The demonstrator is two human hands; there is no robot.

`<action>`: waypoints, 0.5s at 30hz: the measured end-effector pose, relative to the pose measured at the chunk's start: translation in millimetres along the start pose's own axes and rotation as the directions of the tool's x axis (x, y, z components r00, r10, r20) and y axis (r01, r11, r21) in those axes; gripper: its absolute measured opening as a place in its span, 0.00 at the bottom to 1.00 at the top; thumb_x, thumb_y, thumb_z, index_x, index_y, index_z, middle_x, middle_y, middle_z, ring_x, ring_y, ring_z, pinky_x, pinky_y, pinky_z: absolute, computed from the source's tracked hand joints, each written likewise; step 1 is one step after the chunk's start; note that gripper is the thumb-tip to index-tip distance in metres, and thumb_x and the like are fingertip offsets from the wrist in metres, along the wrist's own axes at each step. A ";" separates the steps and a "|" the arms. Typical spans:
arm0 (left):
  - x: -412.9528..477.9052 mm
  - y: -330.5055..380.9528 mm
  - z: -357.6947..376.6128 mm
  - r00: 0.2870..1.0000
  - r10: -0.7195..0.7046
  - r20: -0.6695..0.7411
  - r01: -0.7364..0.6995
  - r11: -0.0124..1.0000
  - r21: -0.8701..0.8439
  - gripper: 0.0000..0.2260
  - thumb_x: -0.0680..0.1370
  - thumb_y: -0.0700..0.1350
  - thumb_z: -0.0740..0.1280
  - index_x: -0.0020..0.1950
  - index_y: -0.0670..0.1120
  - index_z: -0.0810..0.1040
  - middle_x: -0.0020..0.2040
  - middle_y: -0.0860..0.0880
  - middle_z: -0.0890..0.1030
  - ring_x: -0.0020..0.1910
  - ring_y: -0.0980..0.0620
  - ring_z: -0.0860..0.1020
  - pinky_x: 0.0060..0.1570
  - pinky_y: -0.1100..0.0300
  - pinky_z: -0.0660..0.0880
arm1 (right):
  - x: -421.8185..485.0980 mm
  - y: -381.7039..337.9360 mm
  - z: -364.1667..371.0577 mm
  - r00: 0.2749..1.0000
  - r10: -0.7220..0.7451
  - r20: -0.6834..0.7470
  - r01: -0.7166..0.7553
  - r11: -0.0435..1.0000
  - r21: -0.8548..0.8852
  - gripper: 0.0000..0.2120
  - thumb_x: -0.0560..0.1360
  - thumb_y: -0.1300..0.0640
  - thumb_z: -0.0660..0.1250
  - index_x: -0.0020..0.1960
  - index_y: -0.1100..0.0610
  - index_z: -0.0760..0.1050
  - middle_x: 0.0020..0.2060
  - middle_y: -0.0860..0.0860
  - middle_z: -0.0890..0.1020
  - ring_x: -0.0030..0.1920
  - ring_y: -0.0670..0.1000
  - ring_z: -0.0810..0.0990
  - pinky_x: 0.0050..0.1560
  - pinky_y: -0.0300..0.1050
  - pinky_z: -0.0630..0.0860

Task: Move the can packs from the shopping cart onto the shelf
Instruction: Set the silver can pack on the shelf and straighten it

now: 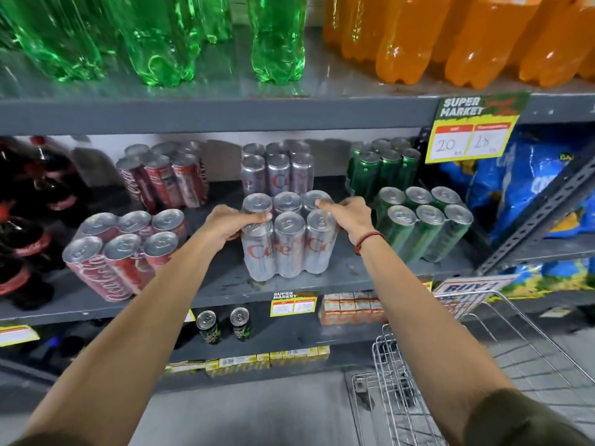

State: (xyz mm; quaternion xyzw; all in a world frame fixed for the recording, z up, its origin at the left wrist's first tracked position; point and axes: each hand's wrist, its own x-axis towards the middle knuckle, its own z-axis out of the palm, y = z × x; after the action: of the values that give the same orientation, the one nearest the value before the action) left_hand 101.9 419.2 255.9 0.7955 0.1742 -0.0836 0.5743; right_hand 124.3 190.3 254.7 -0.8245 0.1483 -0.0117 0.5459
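Both hands grasp one silver six-pack of cans [287, 237]. Left hand [229, 223] wraps the pack's left side, thumb lying across the top between the front-left and back-left cans. Right hand [347, 217] clasps the right side, thumb on the rim of the back-right can. A red cord bracelet [367, 241] sits on the right wrist.

Landmark: the silver six-pack. It stands upright on the grey middle shelf [225, 284], near the shelf's front edge, shrink-wrapped, two rows of three.

- Behind it, further back on the same shelf: a second silver can pack [277, 169], upright, apart from it.
- To its left: a red cola can pack [119, 252], tilted in this wide-angle view; behind that, another red cola pack [164, 175].
- To its right: a green can pack [425, 220], just beside the right hand; a further green pack [383, 165] stands behind that one.
- Far left: dark cola bottles [29, 214].
- Above, on the upper shelf: green bottles [154, 37] and orange bottles [450, 37].
- Upper right: a yellow price tag [467, 133] hanging from the upper shelf edge.
- Below, on the lower shelf: two single dark cans [223, 323].
- Lower right: the wire shopping cart [450, 365]; no can packs visible in the part in view.
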 end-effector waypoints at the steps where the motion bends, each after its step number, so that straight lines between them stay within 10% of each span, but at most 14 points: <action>1: 0.0 -1.5 0.6 1.000 0.004 -0.007 -0.004 1.000 -0.006 0.23 0.58 0.54 0.80 0.25 0.49 0.65 0.20 0.56 0.69 0.20 0.57 0.66 0.22 0.66 0.59 | 2.1 2.0 0.7 1.000 -0.014 -0.001 0.014 1.000 -0.007 0.24 0.63 0.44 0.76 0.25 0.54 0.64 0.26 0.49 0.72 0.28 0.47 0.71 0.28 0.41 0.65; 6: -0.4 -32.2 3.5 0.985 0.067 -0.157 -0.092 0.983 -0.160 0.19 0.61 0.61 0.75 0.37 0.47 0.78 0.38 0.51 0.81 0.37 0.54 0.78 0.41 0.61 0.77 | -2.5 21.5 -7.1 0.990 -0.078 0.116 0.062 0.989 0.137 0.20 0.64 0.38 0.72 0.29 0.51 0.69 0.32 0.49 0.76 0.37 0.49 0.75 0.42 0.42 0.71; 10: -15.3 -86.6 18.1 0.921 0.060 -0.385 -0.226 0.887 -0.402 0.05 0.75 0.51 0.66 0.47 0.50 0.78 0.47 0.50 0.80 0.47 0.47 0.78 0.49 0.56 0.77 | -18.5 74.7 -8.7 0.966 -0.133 0.220 0.060 0.950 0.307 0.15 0.69 0.46 0.72 0.53 0.50 0.75 0.52 0.51 0.81 0.56 0.54 0.79 0.58 0.51 0.76; 15: -23.9 -125.2 54.8 0.943 0.322 -0.083 -0.328 0.941 -0.082 0.20 0.74 0.40 0.66 0.66 0.43 0.70 0.61 0.49 0.78 0.58 0.58 0.76 0.60 0.58 0.73 | -26.3 116.3 8.9 0.914 -0.171 0.369 0.120 0.980 0.159 0.43 0.62 0.58 0.79 0.71 0.52 0.62 0.64 0.48 0.74 0.63 0.48 0.74 0.64 0.45 0.71</action>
State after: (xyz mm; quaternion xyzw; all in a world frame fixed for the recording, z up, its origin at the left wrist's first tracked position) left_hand 36.8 398.2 135.2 0.7875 0.0638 0.0482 0.6110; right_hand 73.8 163.1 149.8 -0.7816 -0.0234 0.0980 0.6156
